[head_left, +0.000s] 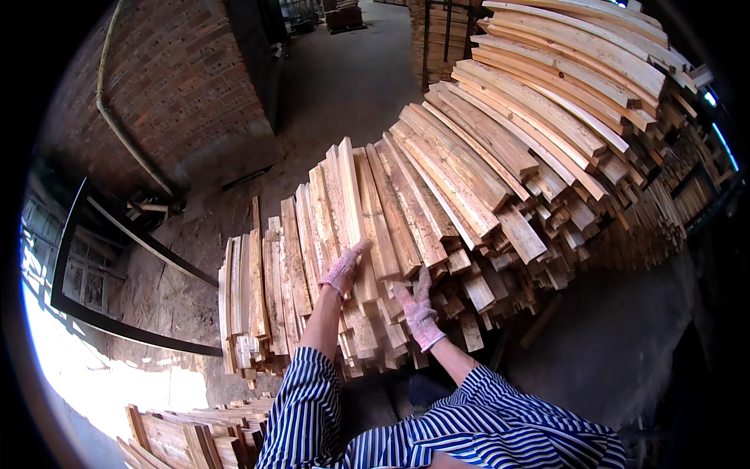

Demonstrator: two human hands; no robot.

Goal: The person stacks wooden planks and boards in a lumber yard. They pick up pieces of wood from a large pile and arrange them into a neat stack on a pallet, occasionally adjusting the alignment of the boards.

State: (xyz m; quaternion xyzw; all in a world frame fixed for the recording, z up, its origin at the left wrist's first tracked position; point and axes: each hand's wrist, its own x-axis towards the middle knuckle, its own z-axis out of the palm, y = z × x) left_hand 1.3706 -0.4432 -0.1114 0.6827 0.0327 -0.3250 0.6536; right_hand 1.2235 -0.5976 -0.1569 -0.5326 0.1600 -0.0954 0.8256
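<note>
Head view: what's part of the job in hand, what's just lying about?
Part of the job:
large stack of wooden boards
left gloved hand, on the boards
right gloved hand, at their ends

Apparently just around:
smaller lumber stack, lower left; untouched, may be related
black frame, left
pale pipe

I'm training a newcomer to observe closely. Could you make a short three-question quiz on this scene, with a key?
1. What covers the left hand and the right hand at the wooden boards?
2. True or false: the sleeves are plain red.
3. At the picture's lower left are: (a) metal pipes; (b) more wooden pieces; (c) cardboard boxes.

Key:
1. Pale pinkish gloves.
2. False; they have dark and white stripes.
3. (b)
</note>
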